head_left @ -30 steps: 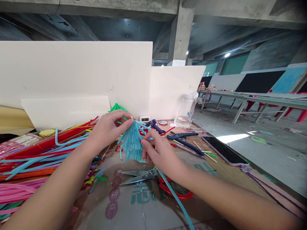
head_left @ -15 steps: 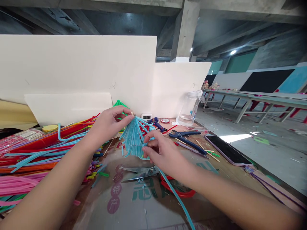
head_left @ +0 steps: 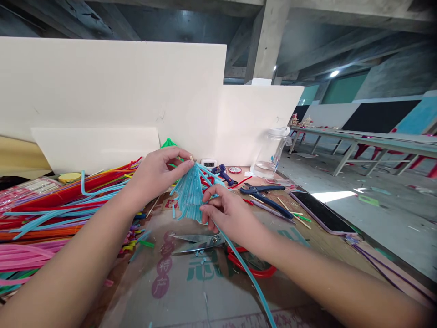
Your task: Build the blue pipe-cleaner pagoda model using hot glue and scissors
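A cardboard-covered table (head_left: 191, 291) in a big concrete room. One blue fan (head_left: 189, 195) mid-table: left hand (head_left: 155, 175) pinches its top, right hand (head_left: 223, 214) grips a strand (one scissors (head_left: 218, 248) beneath, one phone (head_left: 322, 212) at the right edge).

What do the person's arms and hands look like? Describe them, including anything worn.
Both forearms are bare to the frame edge: no sleeves show. The left hand and right hand wear no gloves, and no rings, watch or bracelets can be seen. Nails are short and unpainted.

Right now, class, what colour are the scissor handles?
Red, on the scissors, seen in the head view.
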The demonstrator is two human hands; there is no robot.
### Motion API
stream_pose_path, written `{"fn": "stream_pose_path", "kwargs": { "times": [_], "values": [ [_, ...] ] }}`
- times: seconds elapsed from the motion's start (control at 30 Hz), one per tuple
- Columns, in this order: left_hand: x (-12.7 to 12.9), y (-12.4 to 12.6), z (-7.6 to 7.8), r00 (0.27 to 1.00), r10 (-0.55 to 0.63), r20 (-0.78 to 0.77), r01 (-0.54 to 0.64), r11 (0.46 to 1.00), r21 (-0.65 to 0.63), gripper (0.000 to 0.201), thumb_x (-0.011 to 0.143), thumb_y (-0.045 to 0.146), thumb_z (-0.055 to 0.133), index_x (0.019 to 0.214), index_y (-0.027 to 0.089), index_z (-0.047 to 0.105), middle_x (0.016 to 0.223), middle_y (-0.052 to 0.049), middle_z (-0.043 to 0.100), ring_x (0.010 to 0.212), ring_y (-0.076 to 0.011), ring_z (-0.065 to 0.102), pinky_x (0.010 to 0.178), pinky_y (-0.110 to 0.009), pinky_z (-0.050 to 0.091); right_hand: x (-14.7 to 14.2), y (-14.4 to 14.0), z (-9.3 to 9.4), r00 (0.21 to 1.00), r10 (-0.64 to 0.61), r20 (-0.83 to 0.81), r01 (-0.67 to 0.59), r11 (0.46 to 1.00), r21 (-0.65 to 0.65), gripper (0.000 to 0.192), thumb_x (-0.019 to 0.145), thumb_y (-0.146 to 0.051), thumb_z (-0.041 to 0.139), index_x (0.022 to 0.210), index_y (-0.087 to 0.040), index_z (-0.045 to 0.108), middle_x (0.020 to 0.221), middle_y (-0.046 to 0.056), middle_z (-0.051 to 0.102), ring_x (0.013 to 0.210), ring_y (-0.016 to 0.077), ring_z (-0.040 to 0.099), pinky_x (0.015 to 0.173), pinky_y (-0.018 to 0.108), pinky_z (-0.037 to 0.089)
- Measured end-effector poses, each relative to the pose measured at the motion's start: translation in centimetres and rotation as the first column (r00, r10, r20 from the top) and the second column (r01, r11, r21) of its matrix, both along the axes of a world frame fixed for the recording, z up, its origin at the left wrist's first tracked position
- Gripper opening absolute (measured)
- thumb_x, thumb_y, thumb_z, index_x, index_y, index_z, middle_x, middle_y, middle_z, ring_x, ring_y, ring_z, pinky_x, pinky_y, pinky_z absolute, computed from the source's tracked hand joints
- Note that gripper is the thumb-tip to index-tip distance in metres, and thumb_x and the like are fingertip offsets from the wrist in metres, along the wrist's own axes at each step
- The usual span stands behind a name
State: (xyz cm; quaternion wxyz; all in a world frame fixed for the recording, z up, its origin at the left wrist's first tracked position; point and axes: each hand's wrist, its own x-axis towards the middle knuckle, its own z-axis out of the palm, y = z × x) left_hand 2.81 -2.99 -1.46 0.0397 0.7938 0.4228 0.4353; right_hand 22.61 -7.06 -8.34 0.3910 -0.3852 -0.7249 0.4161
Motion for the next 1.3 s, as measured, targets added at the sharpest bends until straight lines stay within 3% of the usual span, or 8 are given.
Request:
{"fn": "stream_pose_path", "kwargs": {
  "times": [0.2, 0.33, 0.43, 0.57, 0.77, 1.07, 1.17, 1.3],
  "values": [
    [-0.3, 0.3, -0.1, 1.0, -0.003, 0.025, 0.003, 1.0, -0.005, 0.029, 0.086, 0.049, 0.056, 0.091, 0.024, 0.07, 0.096, -0.003, 0.073, 0.079, -0.0187, 0.064, 0.067, -0.028, 0.05, 1.3, -0.3, 2.2, 0.973, -0.046, 0.227, 0.008, 0.986, 0.165, 0.008, 0.094, -0.031, 0.05, 0.096, -0.024, 0.054, 0.074, -0.002, 0.07, 0.054, 0.0118, 0.061, 0.053, 0.024, 0.045],
    [-0.4, 0.6, -0.2, 0.999, -0.015, 0.051, 0.017, 1.0, -0.025, 0.031, 0.086, 0.05, 0.055, 0.092, 0.023, 0.07, 0.091, -0.004, 0.073, 0.079, -0.0193, 0.064, 0.067, -0.029, 0.05, 1.9, -0.1, 3.1, 0.922, -0.186, 0.34, 0.029, 0.908, 0.419, 0.013, 0.092, -0.025, 0.053, 0.091, -0.023, 0.066, 0.074, -0.001, 0.071, 0.061, 0.0132, 0.062, 0.059, 0.027, 0.044],
    [-0.3, 0.4, -0.1, 0.998, -0.019, 0.06, 0.021, 0.999, -0.033, 0.031, 0.086, 0.049, 0.055, 0.091, 0.022, 0.071, 0.088, -0.004, 0.073, 0.077, -0.0188, 0.063, 0.067, -0.029, 0.049, 1.9, 0.0, 2.8, 0.918, -0.196, 0.344, -0.012, 0.855, 0.519, 0.018, 0.093, -0.026, 0.055, 0.095, -0.025, 0.073, 0.087, 0.0, 0.076, 0.074, 0.0154, 0.067, 0.067, 0.029, 0.047],
    [-0.2, -0.1, 0.3, 0.999, 0.008, 0.051, -0.007, 1.0, -0.008, 0.03, 0.087, 0.046, 0.055, 0.093, 0.022, 0.071, 0.091, -0.004, 0.072, 0.076, -0.0175, 0.062, 0.07, -0.029, 0.049, 1.7, -0.2, 2.6, 0.929, -0.159, 0.335, -0.051, 0.84, 0.541, 0.021, 0.094, -0.028, 0.054, 0.1, -0.026, 0.073, 0.092, 0.001, 0.076, 0.079, 0.0155, 0.067, 0.073, 0.03, 0.048],
    [-0.3, 0.5, 0.0, 0.999, -0.002, 0.038, 0.002, 1.0, -0.008, 0.033, 0.089, 0.044, 0.052, 0.097, 0.019, 0.071, 0.096, -0.005, 0.072, 0.08, -0.018, 0.062, 0.073, -0.029, 0.049, 2.2, 0.8, 2.7, 0.923, -0.251, 0.291, 0.06, 0.842, 0.537, 0.012, 0.092, -0.029, 0.057, 0.096, -0.021, 0.065, 0.084, 0.001, 0.068, 0.066, 0.0126, 0.056, 0.062, 0.027, 0.043],
    [-0.8, 1.6, -0.6, 0.999, -0.033, -0.019, 0.031, 0.995, -0.096, 0.038, 0.089, 0.047, 0.052, 0.112, 0.022, 0.069, 0.104, -0.005, 0.073, 0.088, -0.0196, 0.065, 0.081, -0.034, 0.051, 1.8, 0.5, 1.5, 0.877, -0.113, 0.468, -0.229, 0.758, 0.611, 0.031, 0.098, -0.024, 0.047, 0.121, -0.024, 0.068, 0.104, 0.008, 0.063, 0.088, 0.0167, 0.059, 0.072, 0.029, 0.046],
    [-1.1, 1.6, -0.6, 0.997, -0.051, -0.056, 0.043, 0.991, -0.128, 0.039, 0.089, 0.046, 0.053, 0.115, 0.021, 0.069, 0.106, -0.006, 0.073, 0.088, -0.0194, 0.065, 0.081, -0.034, 0.051, 2.1, 0.2, 2.6, 0.877, -0.078, 0.475, -0.251, 0.767, 0.59, 0.031, 0.097, -0.024, 0.048, 0.122, -0.025, 0.066, 0.106, 0.007, 0.065, 0.091, 0.0171, 0.06, 0.075, 0.03, 0.047],
    [-1.0, 1.4, -0.5, 0.997, -0.058, -0.049, 0.049, 0.984, -0.169, 0.043, 0.088, 0.051, 0.054, 0.115, 0.02, 0.068, 0.107, -0.006, 0.073, 0.092, -0.0208, 0.066, 0.081, -0.033, 0.051, 4.3, 0.8, 5.6, 0.91, -0.164, 0.38, -0.081, 0.83, 0.552, 0.019, 0.095, -0.027, 0.053, 0.101, -0.022, 0.071, 0.093, 0.004, 0.07, 0.083, 0.0164, 0.062, 0.073, 0.029, 0.047]
  ]
}}
